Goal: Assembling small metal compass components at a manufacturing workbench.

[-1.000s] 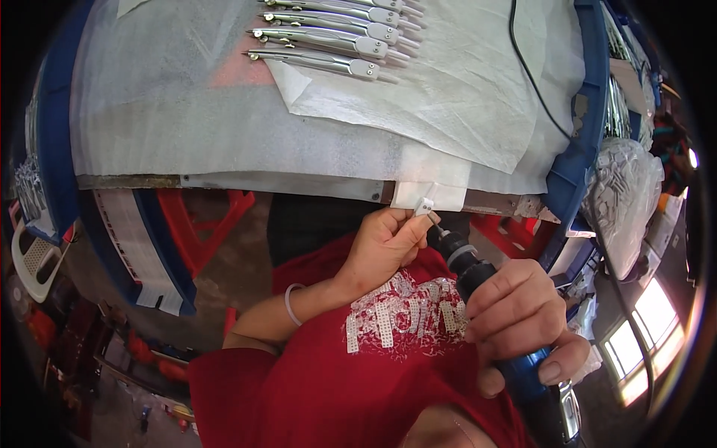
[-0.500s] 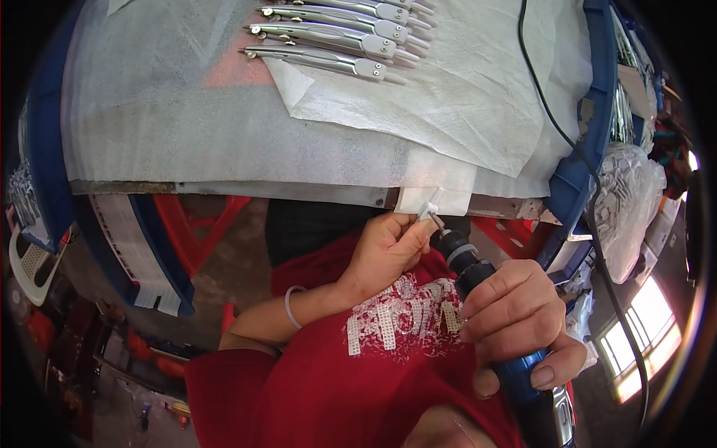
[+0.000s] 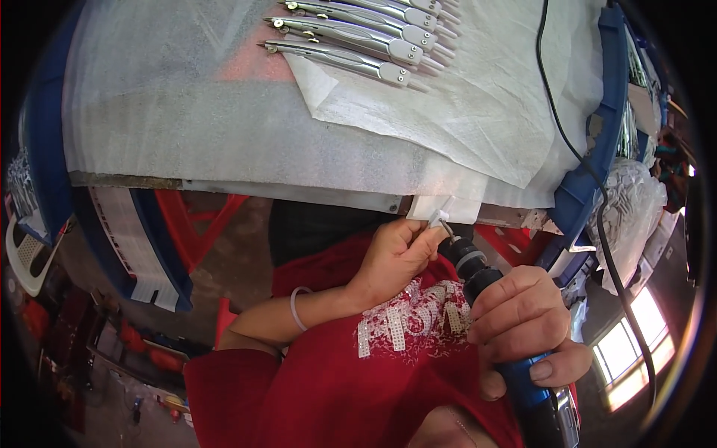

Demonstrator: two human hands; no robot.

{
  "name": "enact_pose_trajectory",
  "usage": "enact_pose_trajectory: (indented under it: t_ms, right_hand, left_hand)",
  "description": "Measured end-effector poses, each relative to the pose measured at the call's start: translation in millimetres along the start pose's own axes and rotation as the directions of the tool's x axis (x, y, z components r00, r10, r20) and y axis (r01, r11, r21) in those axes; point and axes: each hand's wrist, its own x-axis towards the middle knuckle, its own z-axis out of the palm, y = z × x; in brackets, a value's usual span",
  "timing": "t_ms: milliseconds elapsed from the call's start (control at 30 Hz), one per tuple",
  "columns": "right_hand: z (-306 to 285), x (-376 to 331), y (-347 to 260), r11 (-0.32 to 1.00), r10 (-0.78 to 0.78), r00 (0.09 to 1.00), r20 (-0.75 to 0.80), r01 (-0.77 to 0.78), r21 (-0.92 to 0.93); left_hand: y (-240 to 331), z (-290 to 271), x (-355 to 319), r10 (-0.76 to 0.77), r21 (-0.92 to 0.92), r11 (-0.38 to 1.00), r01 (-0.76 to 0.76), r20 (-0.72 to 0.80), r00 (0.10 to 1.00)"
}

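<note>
My left hand (image 3: 396, 257) is closed at the table's front edge, pinching a drawing compass whose pale grey head (image 3: 438, 218) shows above the thumb. The rest of it is hidden in my fingers. My right hand (image 3: 526, 321) wraps round the blue and black body of an electric screwdriver (image 3: 478, 276). Its thin bit reaches the compass head from the right, touching or almost touching a screw spot too small to make out. Several finished-looking silver drawing compasses (image 3: 351, 62) lie side by side at the far side of the table, pale handles pointing right.
A white sheet (image 3: 448, 127) covers the table, with a small white pad (image 3: 467, 209) at its front edge. A black cable (image 3: 571, 142) runs down the right side. Blue bins (image 3: 597, 149) flank the table, and a clear bag of parts (image 3: 627, 201) hangs right. Red stool legs (image 3: 190, 231) stand below.
The view has shifted slightly, so the table and compasses sit further right. Both hands keep their grips, with the screwdriver bit still at the compass head.
</note>
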Motion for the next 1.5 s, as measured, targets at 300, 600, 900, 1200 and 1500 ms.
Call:
enact_pose_trajectory:
  t_ms: [300, 600, 900, 1200, 1500]
  right_hand:
    - [6, 5, 8, 1.0, 0.02, 0.998, -0.053, -0.019, 0.004]
    - [-5, 9, 11, 0.999, 0.01, 0.998, 0.056, -0.008, -0.038]
    - [-10, 0, 3, 0.995, -0.083, 0.996, -0.028, 0.081, -0.064]
    - [-10, -1, 3, 0.997, -0.028, 0.998, -0.062, 0.032, 0.066]
    - [-9, 3, 4, 0.999, -0.003, 1.0, -0.026, 0.004, 0.044]
  left_hand:
    - [-3, 1, -2, -0.024, 0.048, 0.998, 0.027, -0.055, 0.998]
    - [-4, 4, 0, 0.017, 0.057, 0.998, -0.013, -0.064, 0.998]
    - [2, 9, -1, 0.035, 0.04, 0.999, -0.033, -0.069, 0.997]
    - [5, 10, 0, 0.008, -0.001, 1.0, -0.008, -0.115, 0.993]
    - [4, 10, 0, 0.001, 0.015, 1.0, 0.001, -0.102, 0.995]
